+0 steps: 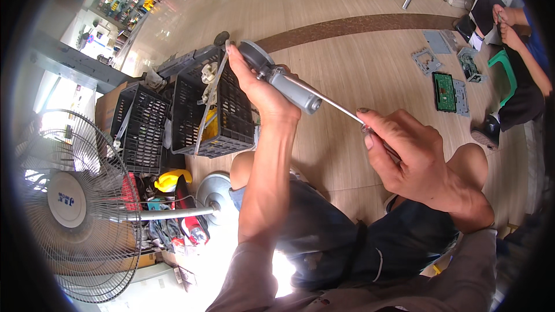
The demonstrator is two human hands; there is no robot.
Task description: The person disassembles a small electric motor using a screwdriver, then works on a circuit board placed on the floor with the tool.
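Note:
My left hand (pixel 263 95) is raised in front of me, wrapped round a grey cylindrical part with a dark round disc (pixel 298 93) at its far end; its exact kind I cannot make out. In my right hand (pixel 407 153) is a screwdriver (pixel 338 106), its handle mostly hidden by my fingers. The long metal shaft slants up and left to the grey part. Its tip lies against or behind the part near my left fingers, and I cannot tell whether it sits in a screw.
Black plastic crates (pixel 217 145) stand at the left, with a pedestal fan (pixel 69 199) nearer me. On the floor at the right lie a green circuit board (pixel 445 91), metal plates (pixel 426 60) and a metal housing (pixel 469 63). Beside them sits another person, hands (pixel 507 28) together.

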